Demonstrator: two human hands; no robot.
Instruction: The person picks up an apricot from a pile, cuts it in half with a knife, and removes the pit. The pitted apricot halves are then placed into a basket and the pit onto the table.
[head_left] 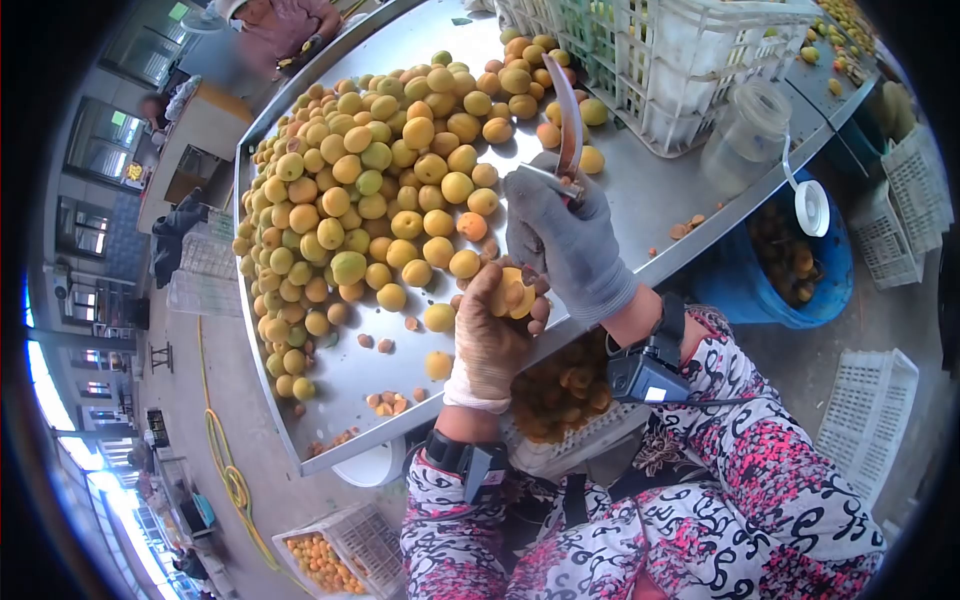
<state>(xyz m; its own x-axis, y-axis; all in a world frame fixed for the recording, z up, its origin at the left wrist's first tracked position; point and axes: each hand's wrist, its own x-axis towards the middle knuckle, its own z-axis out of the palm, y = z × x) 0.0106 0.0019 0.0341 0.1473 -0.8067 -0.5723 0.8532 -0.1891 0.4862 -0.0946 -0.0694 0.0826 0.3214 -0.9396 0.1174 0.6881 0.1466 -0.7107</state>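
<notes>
My left hand, in a stained glove, is closed around an apricot whose orange flesh shows, just above the table's near edge. My right hand, in a grey glove, grips a knife with a curved blade pointing up and away. Its lower fingers are close beside the apricot. A large heap of yellow-green apricots lies on the metal table beyond my left hand. Small brown pits are scattered near the front edge.
A white plastic crate and a clear jar stand on the table's right. Below sit a blue bucket with fruit pieces and a crate of cut fruit. Across the table is another person. A yellow hose runs along the floor.
</notes>
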